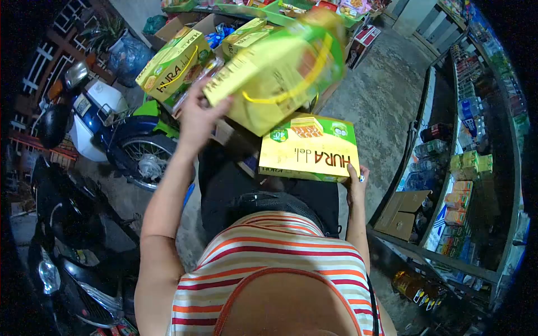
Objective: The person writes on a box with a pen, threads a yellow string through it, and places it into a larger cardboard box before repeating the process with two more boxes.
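Note:
My left hand (203,115) grips the lower left edge of a yellow and green cake gift box (280,78) with a yellow cord handle. That box is tilted and blurred by motion. My right hand (357,182) is closed on the lower right corner of a second cake box (308,147), which lies in front of my lap with its "HURA deli" lettering upside down to me. The raised box is just above the far edge of the second one. Left of my left hand stands another HURA box (175,66), with one more yellow box (246,38) behind.
Goods sit in green trays (274,11) at the back. On the left are a parked motorbike (140,140) and a dark scooter (84,269). A shelf rack (448,185) with bottles and packets runs along the right, holding an open carton (400,215).

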